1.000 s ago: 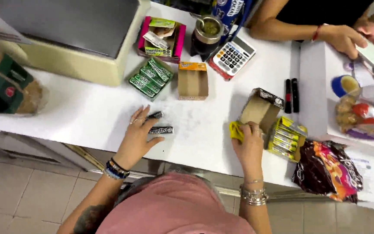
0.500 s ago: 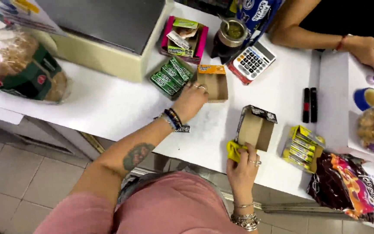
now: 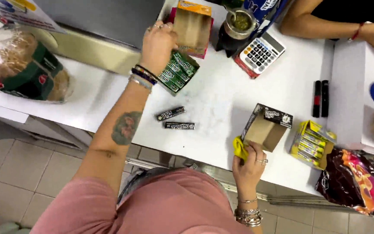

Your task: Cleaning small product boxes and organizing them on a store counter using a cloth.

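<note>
The left hand (image 3: 157, 43) grips an empty cardboard box (image 3: 191, 27), lifted at twelve o'clock above the green candy rolls (image 3: 177, 73), while the right hand (image 3: 248, 159) pinches a yellow cloth (image 3: 239, 147) against another box (image 3: 265, 126), steadying it.

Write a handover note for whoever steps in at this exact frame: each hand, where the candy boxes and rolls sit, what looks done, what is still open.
Left hand: lifting the orange-topped cardboard box at the far side of the white counter.
Right hand: holding a yellow cloth against the black-topped cardboard box, which stands tilted near the counter's front edge.
Green roll box: full, just beside the left wrist. Yellow roll box: full, to the right.
Open: two black candy rolls lie loose on the counter, not in any box.
</note>
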